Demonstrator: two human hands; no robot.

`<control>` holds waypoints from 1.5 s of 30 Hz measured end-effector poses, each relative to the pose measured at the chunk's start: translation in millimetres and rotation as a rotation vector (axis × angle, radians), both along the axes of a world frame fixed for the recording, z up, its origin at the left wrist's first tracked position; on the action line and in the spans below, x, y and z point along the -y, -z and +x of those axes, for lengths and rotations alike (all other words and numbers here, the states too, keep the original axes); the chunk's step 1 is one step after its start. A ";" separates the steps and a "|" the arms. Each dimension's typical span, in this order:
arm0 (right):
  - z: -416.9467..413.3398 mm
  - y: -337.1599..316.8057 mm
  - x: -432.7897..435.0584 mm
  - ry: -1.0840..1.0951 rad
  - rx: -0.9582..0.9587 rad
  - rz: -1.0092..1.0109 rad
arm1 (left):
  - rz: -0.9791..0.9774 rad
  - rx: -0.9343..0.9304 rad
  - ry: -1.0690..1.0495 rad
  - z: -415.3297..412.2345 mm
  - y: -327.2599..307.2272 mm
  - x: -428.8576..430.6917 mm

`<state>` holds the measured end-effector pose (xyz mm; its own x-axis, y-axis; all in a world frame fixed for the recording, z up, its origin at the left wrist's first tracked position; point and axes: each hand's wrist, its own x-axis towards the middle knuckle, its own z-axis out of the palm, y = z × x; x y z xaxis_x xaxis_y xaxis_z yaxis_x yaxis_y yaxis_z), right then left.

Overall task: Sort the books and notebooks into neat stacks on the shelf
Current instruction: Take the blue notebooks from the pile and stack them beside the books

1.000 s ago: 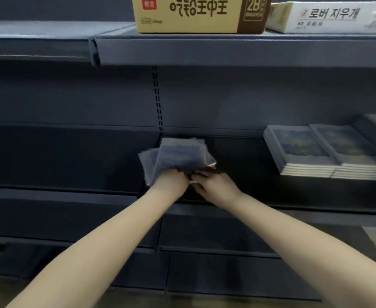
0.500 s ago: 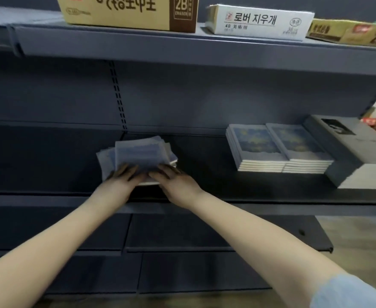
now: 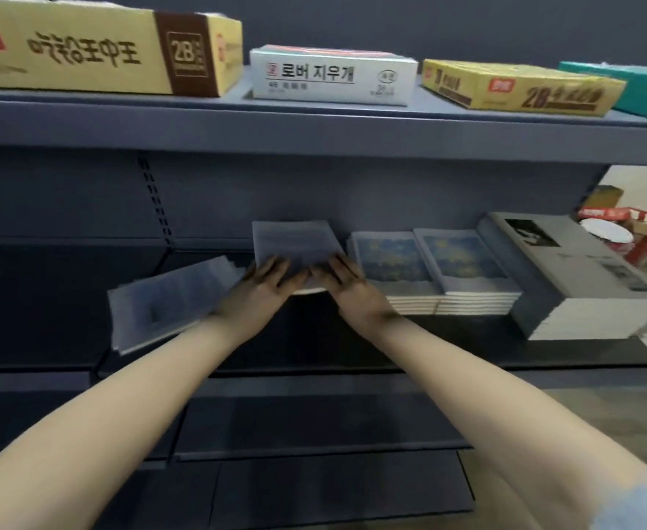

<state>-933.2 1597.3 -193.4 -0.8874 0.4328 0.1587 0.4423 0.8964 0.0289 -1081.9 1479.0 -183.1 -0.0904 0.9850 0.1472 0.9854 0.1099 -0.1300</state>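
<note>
Fingers [image 3: 278, 267] of the left hand [image 3: 260, 286] and of the right hand [image 3: 346, 285] are seen stretched out flat, side by side, on the cover of a small stack of notebooks [image 3: 295, 242] at frame centre. Nothing is clenched. Whether the thumbs are hooked under the near edge cannot be told.

The stack is held at the middle shelf [image 3: 314, 338], its near edge apparently raised a little. Its right side is just beside the two starry-cover notebook stacks [image 3: 425, 262].

Step judged in hand: the small stack is being squared and seated next to its neighbours. The next move would call for it to be pushed down flat and aligned flush with the starry stacks' front edge.

A loose fanned pile [image 3: 169, 300] is noted at centre left, tilted and splayed behind the left wrist. It is probably to be gathered next.

Further right, a tall stack of grey books [image 3: 566, 269] is noted against the starry stacks. On the upper shelf a yellow box [image 3: 104, 47] and a white box [image 3: 333, 74] are noted. Nothing is seen to block the gap, though little room is left on the right.
</note>
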 end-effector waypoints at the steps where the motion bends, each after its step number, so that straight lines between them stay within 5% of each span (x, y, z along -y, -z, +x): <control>1: 13.4 -0.2 -9.1 0.029 -0.006 0.001 | 0.000 -0.020 -0.011 11.5 -0.2 -12.9; 11: 124.3 34.0 -77.6 0.257 0.105 0.093 | -0.189 -0.044 -0.031 117.8 38.4 -117.3; 16: 125.5 37.6 -94.0 0.246 0.216 -0.053 | -0.204 0.043 -0.010 106.7 50.0 -134.5; 28: 112.6 53.8 -124.7 0.185 -0.132 -0.098 | -0.244 0.258 -0.106 102.4 49.0 -162.0; 45: 100.9 32.0 -131.8 0.202 0.101 -0.146 | -0.196 0.050 -0.230 123.4 42.9 -147.2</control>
<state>-832.3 1729.1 -225.4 -0.7886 0.6148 -0.0039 0.6144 0.7879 -0.0413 -958.4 1626.2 -226.0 -0.3167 0.9470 -0.0543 0.9433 0.3084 -0.1230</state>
